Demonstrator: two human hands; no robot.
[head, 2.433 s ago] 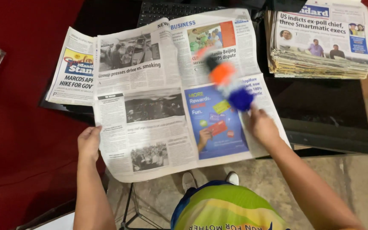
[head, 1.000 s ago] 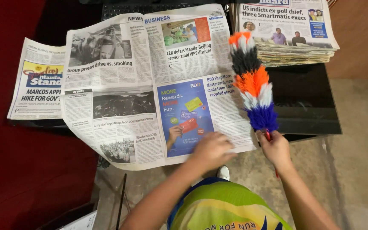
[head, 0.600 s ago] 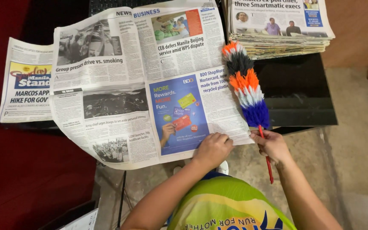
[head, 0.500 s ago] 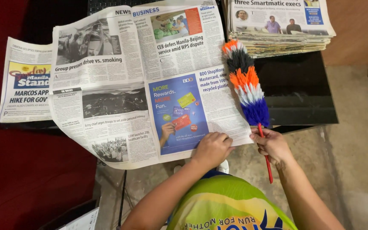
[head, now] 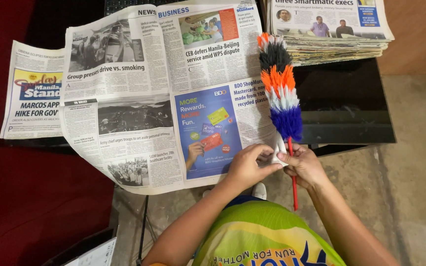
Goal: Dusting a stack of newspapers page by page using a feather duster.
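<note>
Spreading across the black table (head: 351, 103), the big open newspaper (head: 139, 98) dominates the view, its far-left sheet hanging over toward nine o'clock and a thick stack of papers (head: 329, 34) sitting up at one o'clock. Moments ago the left hand was way out on the sheet's lower left edge and the duster was waving above the page; now both hands have come together at the paper's lower right corner, around five o'clock from the page centre, so the work has shifted from dusting and spreading to handling that corner. The feather duster (head: 279, 91) lies along the newspaper's right edge, head pointing to twelve o'clock, banded orange, black, orange, white and blue, with a thin red stick running down toward six o'clock. The right hand (head: 304, 165) is curled around that red stick just below the blue feathers, thumb meeting the paper's corner. The left hand (head: 247, 165) is closed too, fingers pinching the white corner of the sheet right beside the other hand, the two touching.
</note>
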